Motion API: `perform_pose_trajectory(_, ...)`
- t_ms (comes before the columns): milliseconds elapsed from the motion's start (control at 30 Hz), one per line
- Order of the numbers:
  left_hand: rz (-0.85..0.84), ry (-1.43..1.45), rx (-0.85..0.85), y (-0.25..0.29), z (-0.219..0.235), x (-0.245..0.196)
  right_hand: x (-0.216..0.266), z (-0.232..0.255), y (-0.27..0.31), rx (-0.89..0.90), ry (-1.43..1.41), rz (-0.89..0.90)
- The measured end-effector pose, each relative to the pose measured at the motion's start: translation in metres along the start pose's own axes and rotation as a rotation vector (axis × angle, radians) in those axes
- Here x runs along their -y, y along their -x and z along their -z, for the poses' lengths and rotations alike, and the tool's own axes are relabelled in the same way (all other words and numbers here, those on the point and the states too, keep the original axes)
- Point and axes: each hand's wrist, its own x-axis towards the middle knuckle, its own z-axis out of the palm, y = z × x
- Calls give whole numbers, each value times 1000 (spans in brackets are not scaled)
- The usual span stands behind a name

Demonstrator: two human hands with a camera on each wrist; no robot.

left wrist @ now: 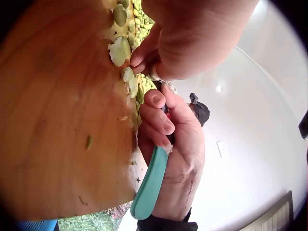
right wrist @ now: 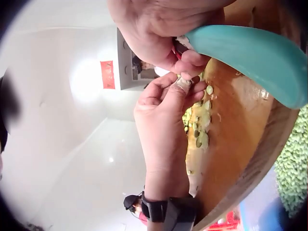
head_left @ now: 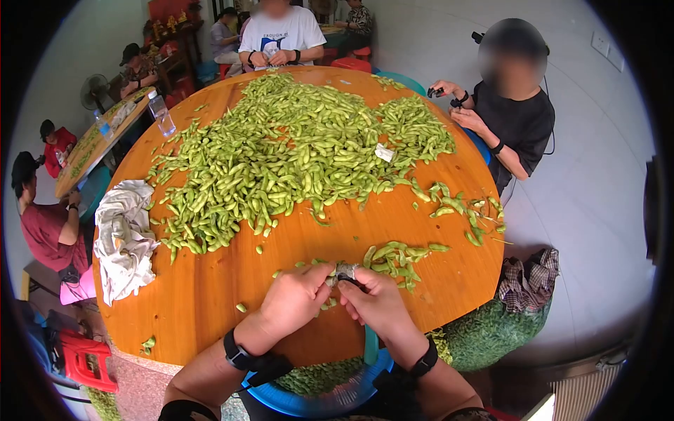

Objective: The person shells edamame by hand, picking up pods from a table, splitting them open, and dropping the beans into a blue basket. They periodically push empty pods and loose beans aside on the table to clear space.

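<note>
My left hand and right hand meet over the near edge of a round wooden table. The right hand grips a tool by its curved teal handle, which sticks out below the palm; its working end is hidden by fingers. The left hand has thumb and fingers drawn together on a small pale piece, mostly hidden, right at the right fingertips. A whitish wrap shows at the left thumb tip. Shelled green beans and split pods lie on the wood beside the hands.
A large heap of green soybean pods covers the table's middle, with a smaller pile just beyond my right hand. A white cloth lies at the left edge. Below the table front is a blue basket. People sit across and right.
</note>
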Motion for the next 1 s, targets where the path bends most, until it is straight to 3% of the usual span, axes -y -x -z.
perform_pose_trajectory(67,23,35,19,-1,1,-1,-1,1,-2,-12,-16,-32)
perform_pose_trajectory(133,160,165,73,-2,3,-4,-2,2,-3,22,-129,-62)
perform_pose_trajectory(267,198,286,93,-4,2,4,-2,9,-7,62,-201,-104)
perform_pose_trajectory(333,312,714,90,-6,-3,12,0,10,-9,97,-226,-117)
perform_pose_trajectory(433,448,838,133,-7,-3,14,0,5,-6,49,-138,-95)
perform_pose_trajectory(467,450,837,132,-7,-2,13,1,3,-4,51,-139,-95)
perform_pose_trajectory(533,246,389,64,-5,-1,8,4,0,0,6,11,-81)
perform_pose_trajectory(633,176,207,54,-6,2,1,2,-5,4,25,68,16)
perform_pose_trajectory(833,65,-7,28,-3,-12,6,2,-2,9,-6,125,-55)
perform_pose_trajectory(900,142,-16,41,-3,-8,0,-2,2,10,16,120,-64)
perform_pose_trajectory(1000,61,54,18,-2,-3,-1,0,7,16,-29,107,-104)
